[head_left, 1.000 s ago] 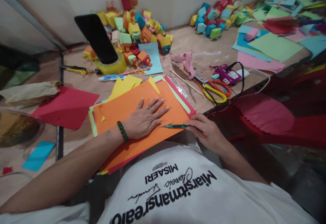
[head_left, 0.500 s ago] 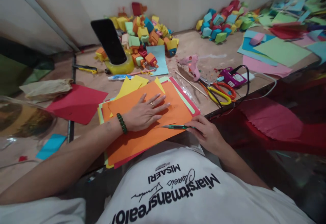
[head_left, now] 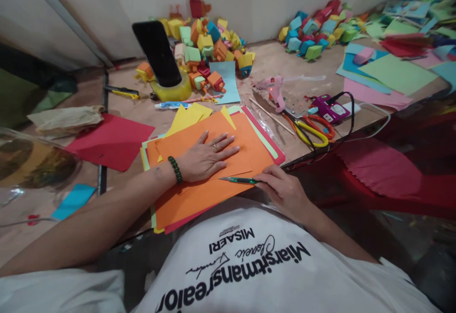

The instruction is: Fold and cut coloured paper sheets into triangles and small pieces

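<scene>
From my end of the head cam, I've got the left hand lying flat, palm down, on the orange paper, fingers spread and not gripping anything. There's a dark green bracelet on that wrist. The right hand is curled around the back end of a slim green knife, thumb and fingers closed on it, with the blade pointing toward the left hand. The tip sits right by a straight line in the orange paper, just under the little finger side of the flat hand. I honestly can't tell from this angle whether the tip is pressed into the paper or just hovering over it.

The orange paper is on top of a stack at the near edge of the table, with a red sheet and a pale green one poking out from under it. Some yellow paper pieces stick out at its far edge.

Past the stack I can see a pink glue gun, a thin wooden stick and scissors with yellow and orange handles, near a purple power adapter. A phone leans upright in a roll of tape, in front of a heap of folded paper figures.
</scene>
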`<state>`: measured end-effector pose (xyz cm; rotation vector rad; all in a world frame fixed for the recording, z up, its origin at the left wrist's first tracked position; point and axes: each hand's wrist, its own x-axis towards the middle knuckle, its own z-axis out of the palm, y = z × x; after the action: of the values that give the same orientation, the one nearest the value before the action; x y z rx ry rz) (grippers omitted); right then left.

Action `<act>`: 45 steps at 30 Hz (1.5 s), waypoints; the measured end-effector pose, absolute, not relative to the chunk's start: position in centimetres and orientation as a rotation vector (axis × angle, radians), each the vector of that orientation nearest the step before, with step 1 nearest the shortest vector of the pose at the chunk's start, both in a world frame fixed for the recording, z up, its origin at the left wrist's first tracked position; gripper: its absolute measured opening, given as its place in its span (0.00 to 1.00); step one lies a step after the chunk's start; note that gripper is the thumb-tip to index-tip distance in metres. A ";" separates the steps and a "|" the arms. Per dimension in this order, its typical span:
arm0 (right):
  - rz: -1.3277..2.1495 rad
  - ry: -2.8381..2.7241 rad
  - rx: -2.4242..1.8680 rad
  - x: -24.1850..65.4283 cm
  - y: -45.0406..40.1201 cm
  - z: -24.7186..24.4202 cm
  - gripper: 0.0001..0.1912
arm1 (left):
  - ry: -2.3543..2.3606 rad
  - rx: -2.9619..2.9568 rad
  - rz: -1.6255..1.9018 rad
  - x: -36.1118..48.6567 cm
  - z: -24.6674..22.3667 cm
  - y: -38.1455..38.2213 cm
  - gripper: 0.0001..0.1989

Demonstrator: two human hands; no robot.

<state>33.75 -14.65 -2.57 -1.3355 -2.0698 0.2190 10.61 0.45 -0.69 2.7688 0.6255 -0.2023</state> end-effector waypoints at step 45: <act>-0.108 -2.050 -1.379 35.5 -8.0 -2.0 0.08 | 1.227 2.405 0.098 12.4 1.4 -1.1 0.28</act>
<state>35.55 -8.02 -2.02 -1.3794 -2.0498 -0.1082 12.42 -1.07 1.43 2.4045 1.2268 0.0976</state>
